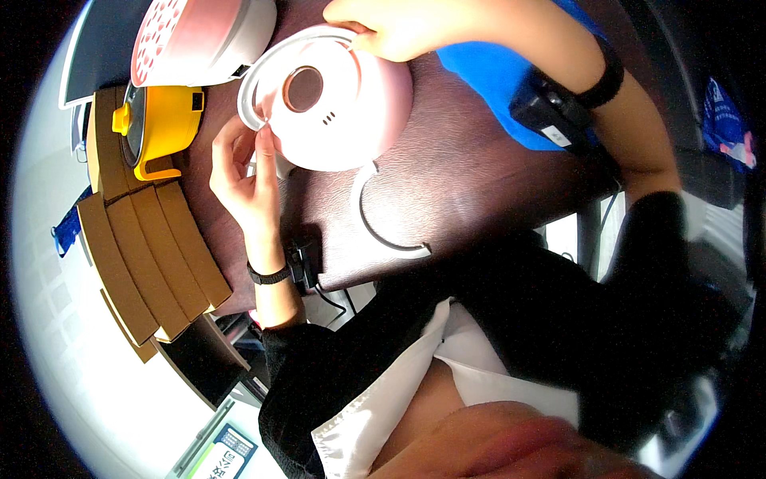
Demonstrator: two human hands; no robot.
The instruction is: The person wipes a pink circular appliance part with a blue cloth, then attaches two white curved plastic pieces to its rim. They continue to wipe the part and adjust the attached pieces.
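Observation:
A round pink-and-white appliance (351,132) with a dark brown disc and several small slots on top sits on the dark table. A white curved strip (249,84) lies along its far left edge. My left hand (246,164) pinches the strip's near end between thumb and fingers. At the strip's far end my right hand (391,28) is closed, its fingers partly cut off by the picture's upper edge. A second curved strip (369,219), pale and thin, lies loose on the table, just nearer to me than the appliance.
Beyond my left hand stand a yellow pot (171,120) with a lid and a pink-and-white container (211,40). Folded brown cardboard (152,255) lines the left side. Blue cloth (495,88) lies under my right forearm, near a black device (550,112). The dark tabletop (479,180) ends close to my body.

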